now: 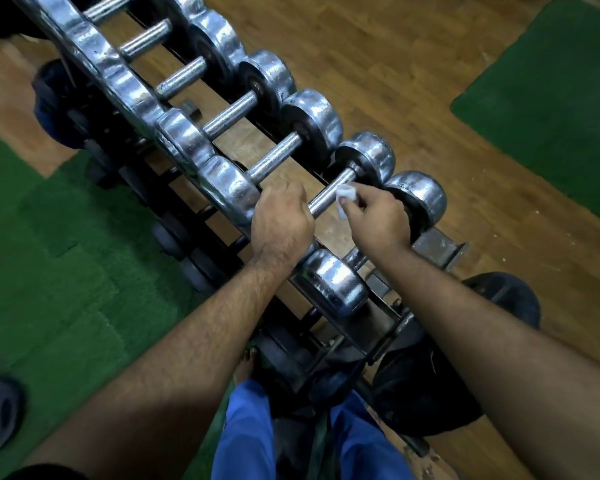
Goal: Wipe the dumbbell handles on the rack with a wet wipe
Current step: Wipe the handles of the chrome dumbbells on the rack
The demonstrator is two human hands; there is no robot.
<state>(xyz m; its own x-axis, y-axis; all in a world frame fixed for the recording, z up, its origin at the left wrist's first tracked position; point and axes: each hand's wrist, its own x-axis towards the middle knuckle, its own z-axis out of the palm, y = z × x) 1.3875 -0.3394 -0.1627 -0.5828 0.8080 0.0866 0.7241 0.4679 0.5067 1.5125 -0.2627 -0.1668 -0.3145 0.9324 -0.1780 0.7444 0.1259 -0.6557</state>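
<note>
Currently I have the wet wipe (345,199) pinched in my right hand (378,216), pressed on the handle (328,197) of the second dumbbell from the rack's (440,245) near end. My left hand (281,220) is curled around that handle's other end, steadying it. The handle's long axis runs across the rack, rail to rail, like the others. I cannot tell which handles are already clean; I judge the row of chrome dumbbells (184,79) toward the far end remains.
</note>
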